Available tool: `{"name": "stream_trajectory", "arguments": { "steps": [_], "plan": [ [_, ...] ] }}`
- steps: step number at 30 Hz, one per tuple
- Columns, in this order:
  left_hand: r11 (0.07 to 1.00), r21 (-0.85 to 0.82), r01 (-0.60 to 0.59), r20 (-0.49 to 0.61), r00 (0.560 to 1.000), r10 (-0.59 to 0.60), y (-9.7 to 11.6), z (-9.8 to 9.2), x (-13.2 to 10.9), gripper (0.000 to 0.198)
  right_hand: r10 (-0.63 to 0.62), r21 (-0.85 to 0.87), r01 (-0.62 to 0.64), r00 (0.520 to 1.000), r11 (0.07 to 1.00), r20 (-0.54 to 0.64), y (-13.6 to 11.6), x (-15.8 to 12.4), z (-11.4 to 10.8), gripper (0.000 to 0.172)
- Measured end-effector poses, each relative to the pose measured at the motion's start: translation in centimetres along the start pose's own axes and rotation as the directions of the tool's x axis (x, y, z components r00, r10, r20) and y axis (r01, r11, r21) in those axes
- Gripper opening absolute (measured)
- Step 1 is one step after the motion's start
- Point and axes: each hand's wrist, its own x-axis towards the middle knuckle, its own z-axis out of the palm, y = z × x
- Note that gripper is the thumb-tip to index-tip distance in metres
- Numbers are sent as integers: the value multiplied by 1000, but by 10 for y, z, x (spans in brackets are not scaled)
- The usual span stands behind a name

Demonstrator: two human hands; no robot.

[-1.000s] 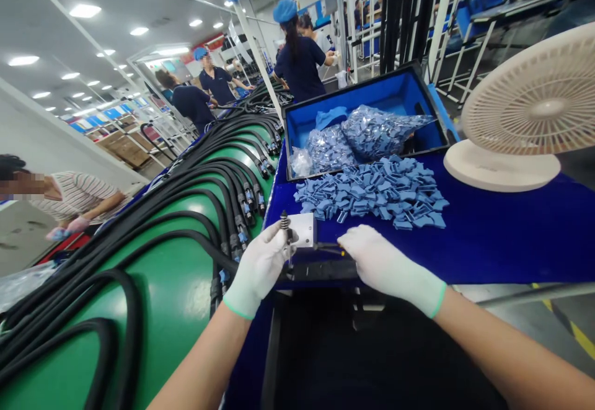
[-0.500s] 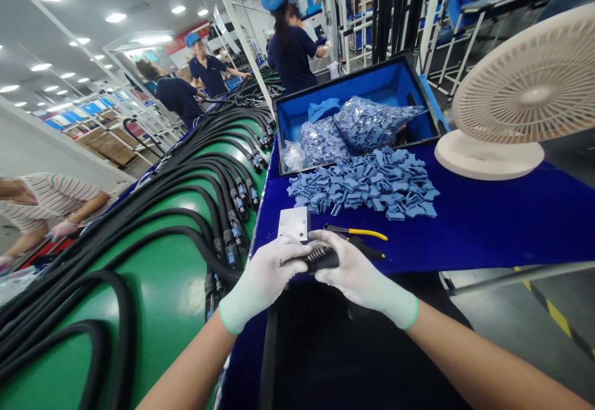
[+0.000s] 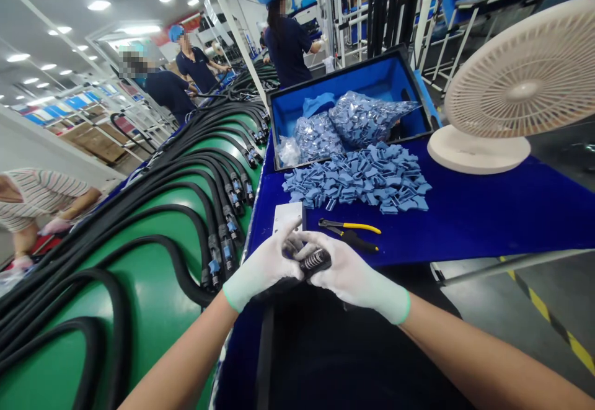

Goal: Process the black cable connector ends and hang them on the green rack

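Note:
In front of the metal block (image 3: 288,216), my gloved hands meet around a dark hose connector (image 3: 315,262), black with light ring-like lines along its side. My right hand (image 3: 341,267) is closed around it, fingers curled over its top. My left hand (image 3: 272,264) is curled at its left end, with one digit raised and dark material showing between the fingers. Part of the connector is hidden by the gloves. Just beyond my right hand lie yellow-and-black handled pliers (image 3: 357,226).
A heap of blue plastic clips (image 3: 357,177) lies before a blue bin (image 3: 395,78) with bagged clips. A fan (image 3: 478,149) stands to the right. Black hoses (image 3: 153,211) cover the green surface (image 3: 153,311) at left. Several co-workers are farther off, one in a striped top (image 3: 46,196).
My view has shifted a little. My right fingers have closed further over the connector, its ringed side has turned, and one digit of my left hand has risen.

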Motion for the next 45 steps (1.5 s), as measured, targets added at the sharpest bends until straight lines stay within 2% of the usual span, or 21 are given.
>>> {"name": "stream_trajectory", "arguments": {
  "steps": [2, 6, 7, 9, 10, 12, 13, 14, 15, 16, 17, 18, 19, 20, 24, 28, 30, 34, 38, 42, 45],
  "plan": [
    [999, 51, 16, -47, 999, -13, 2, 1, 1, 97, 29, 44, -28, 999, 999, -29, 3, 1, 0, 77],
    [960, 277, -32, -370, 919, 137, 3, 18, -23, 26, 135, 253, -79, 968, 964, -212, 3, 2, 2, 54],
    [975, 222, -24, -391, 914, 111, 2, 23, -30, 16, 139, 295, -53, 950, 954, -278, 2, 0, 5, 48],
    [988, -157, -2, -339, 939, -52, -3, 31, -41, 28, 116, 305, -5, 931, 952, -347, -1, -6, 12, 47],
    [908, -418, -5, -317, 938, -141, -5, 32, -44, 34, 92, 279, -7, 952, 960, -291, -2, -9, 14, 48],
    [587, -799, -131, -355, 891, -284, -9, 27, -43, 32, 15, 119, -13, 1000, 993, -15, -3, -7, 12, 41],
    [444, -865, -235, -405, 849, -340, -10, 21, -40, 27, -22, -34, 26, 995, 999, 101, -3, -2, 6, 34],
    [366, -871, -328, -461, 803, -378, -10, 14, -36, 23, -46, -230, 84, 985, 970, 165, -4, 6, -3, 25],
    [350, -851, -391, -511, 768, -385, -9, 5, -32, 23, -84, -471, 134, 989, 872, 126, -4, 17, -15, 21],
    [380, -825, -419, -549, 755, -359, -7, -4, -27, 24, -137, -732, 118, 990, 671, 34, -3, 30, -28, 20],
    [439, -794, -420, -572, 761, -307, -4, -13, -22, 24, -144, -916, 39, 989, 400, -21, -2, 44, -42, 25],
    [516, -750, -414, -593, 767, -246, -1, -21, -16, 23, -112, -987, -17, 993, 163, -36, -1, 57, -55, 29],
    [595, -693, -408, -612, 768, -187, 2, -29, -10, 21, -86, -998, -35, 996, 56, -40, 1, 70, -66, 30],
    [664, -630, -402, -629, 766, -133, 5, -36, -2, 21, -48, -999, -34, 998, -18, -33, 4, 80, -74, 31],
    [798, -418, -435, -679, 733, 44, 13, -54, 32, 24, 18, -998, 30, 999, -49, 30, 11, 96, -85, 33],
    [827, -324, -460, -696, 708, 121, 9, -61, 62, 27, 26, -997, 75, 997, -29, 74, 12, 92, -86, 34],
    [842, -307, -444, -698, 706, 118, 3, -60, 69, 26, 4, -997, 77, 997, 26, 77, 10, 89, -87, 35],
    [877, -277, -392, -689, 717, 103, -9, -54, 74, 30, -129, -932, 64, 991, 356, 19, 0, 86, -84, 47],
    [926, -203, -318, -692, 716, 94, -14, -50, 75, 30, -90, -759, 106, 994, 642, 63, -18, 92, -68, 32],
    [953, -150, -261, -682, 726, 91, -11, -52, 73, 29, -38, -572, 112, 989, 813, 140, -22, 112, -40, 33],
    [964, -123, -237, -673, 733, 94, -13, -59, 72, 28, -44, -500, 122, 985, 857, 165, -15, 132, -19, 22]
  ]
}}
